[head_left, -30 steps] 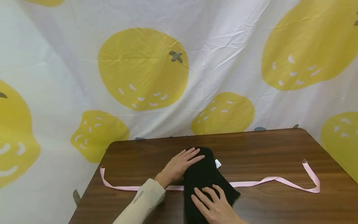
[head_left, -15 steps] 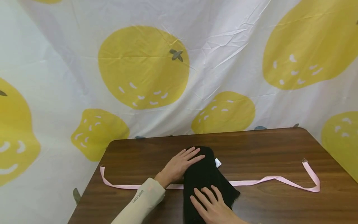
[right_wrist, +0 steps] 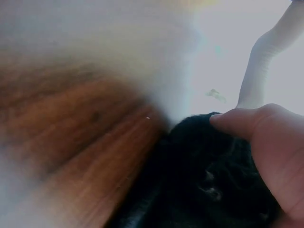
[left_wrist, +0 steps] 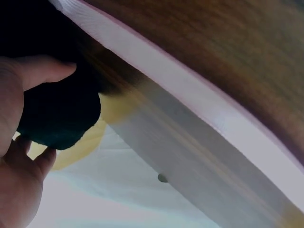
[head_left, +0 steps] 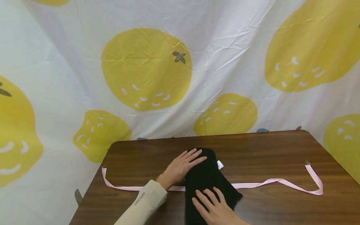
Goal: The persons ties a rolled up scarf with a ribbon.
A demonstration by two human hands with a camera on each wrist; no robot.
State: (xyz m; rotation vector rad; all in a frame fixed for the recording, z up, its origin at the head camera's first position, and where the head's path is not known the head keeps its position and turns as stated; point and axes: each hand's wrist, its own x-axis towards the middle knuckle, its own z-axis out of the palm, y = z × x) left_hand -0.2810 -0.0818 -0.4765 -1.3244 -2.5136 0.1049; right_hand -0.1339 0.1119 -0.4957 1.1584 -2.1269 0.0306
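Observation:
A folded black scarf [head_left: 201,175] lies lengthwise on the table, with a fringed corner at its right and a small white label [head_left: 220,164] sticking out. My left hand [head_left: 180,165] rests over its far end, fingers spread and fairly straight. Nearer to me, my right hand [head_left: 215,207] lies on the scarf with its fingers apart. A pink ribbon [head_left: 253,185] passes beneath the scarf and shows on both sides. In the left wrist view, the thumb touches the dark scarf [left_wrist: 71,114] and the fingers reach its other side. The right wrist view shows the thumb on the scarf [right_wrist: 204,166].
The brown wooden table [head_left: 281,150] has rounded far corners. Behind it hangs a white cloth [head_left: 219,75] printed with yellow fruit. The ribbon's right end bends back toward the far side; its left end [head_left: 104,175] curls up near the table's left edge.
The view shifts slightly. Both hands stay in place on the scarf, and the ribbon lies as before.

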